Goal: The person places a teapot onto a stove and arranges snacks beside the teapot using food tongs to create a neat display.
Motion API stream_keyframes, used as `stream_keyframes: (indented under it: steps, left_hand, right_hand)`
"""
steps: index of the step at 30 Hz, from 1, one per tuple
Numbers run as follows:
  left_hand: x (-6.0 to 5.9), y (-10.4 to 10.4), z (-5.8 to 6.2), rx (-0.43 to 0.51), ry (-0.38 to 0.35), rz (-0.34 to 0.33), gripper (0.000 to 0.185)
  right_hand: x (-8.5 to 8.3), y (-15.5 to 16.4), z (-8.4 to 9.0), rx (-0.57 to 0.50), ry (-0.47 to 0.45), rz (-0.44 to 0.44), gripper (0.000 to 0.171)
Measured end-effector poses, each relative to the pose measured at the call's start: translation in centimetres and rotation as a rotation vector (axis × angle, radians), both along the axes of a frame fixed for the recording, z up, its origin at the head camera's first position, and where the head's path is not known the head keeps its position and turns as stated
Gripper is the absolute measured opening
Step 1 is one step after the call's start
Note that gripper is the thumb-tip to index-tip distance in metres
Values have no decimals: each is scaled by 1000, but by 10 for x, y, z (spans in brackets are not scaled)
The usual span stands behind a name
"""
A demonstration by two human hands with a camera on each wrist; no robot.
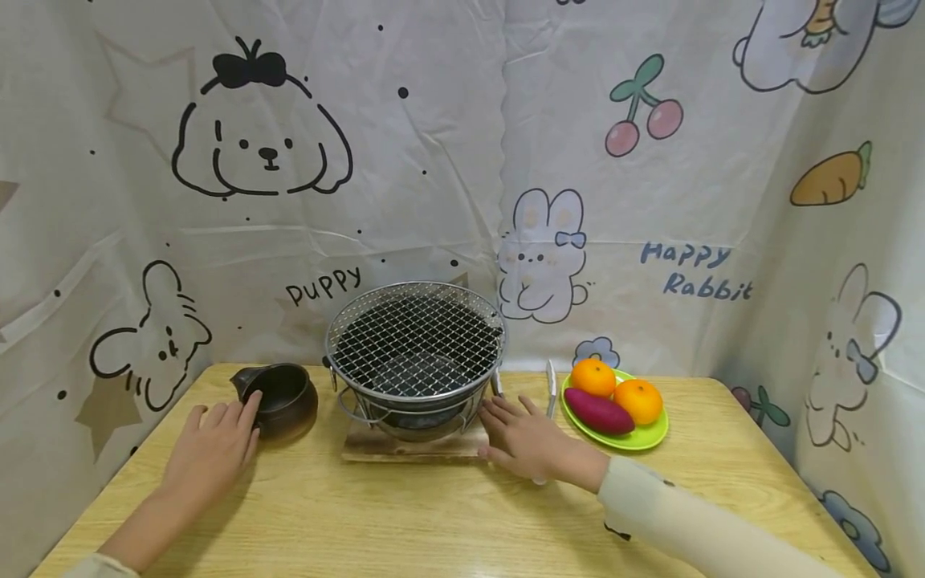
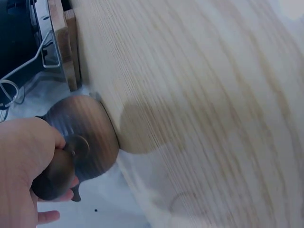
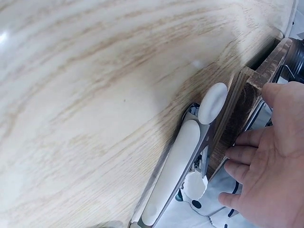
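My left hand (image 1: pixel 217 441) grips the stubby side handle of a dark brown spouted pot (image 1: pixel 292 401) at the table's left. Fingers curl round that handle (image 2: pixel 57 173) in the left wrist view; the pot stands upright. A round tabletop grill (image 1: pixel 415 345) with a wire mesh top sits mid-table on a wooden board (image 1: pixel 405 449). Beside its right side is my right hand (image 1: pixel 523 437), fingers extended and holding nothing. They lie close to the board's edge; I cannot tell whether they touch. Below that hand are white-handled metal tongs (image 3: pixel 173 171), partly hidden in the head view.
A green plate (image 1: pixel 654 437) to the right bears two oranges (image 1: pixel 639 401) and a purple sweet potato (image 1: pixel 598 411). Printed cloth (image 1: pixel 433 201) hangs round the back and sides of the wooden table (image 1: pixel 405 522).
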State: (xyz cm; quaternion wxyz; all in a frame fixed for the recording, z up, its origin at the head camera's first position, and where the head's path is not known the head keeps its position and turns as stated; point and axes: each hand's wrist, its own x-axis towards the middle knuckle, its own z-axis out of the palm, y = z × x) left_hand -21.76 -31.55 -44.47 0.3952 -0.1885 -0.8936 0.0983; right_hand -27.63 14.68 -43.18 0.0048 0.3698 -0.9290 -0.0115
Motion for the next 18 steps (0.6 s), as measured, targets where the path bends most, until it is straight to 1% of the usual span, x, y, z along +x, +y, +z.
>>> stream_keyframes:
  steps: [1,4,8,11,13,18]
  left_hand:
    - [-1,-1,-1,-6,6,-11,78]
    - [-3,-5,-1,-13,10,-49,80]
    - [-5,-12,-1,-11,-26,-91,81]
    - [-7,-19,-1,-4,-42,-103,84]
    - [-8,-23,-2,-5,-27,-99,85]
    - [-7,-26,-3,-22,65,-76,85]
  right_hand:
    - [0,0,0,1,1,1,67]
    - [0,0,0,6,7,4,66]
    - [1,-1,0,7,24,14,65]
    - [1,-1,0,6,29,18,65]
    - [1,0,0,7,28,19,65]
    - [1,0,-1,5,25,21,65]
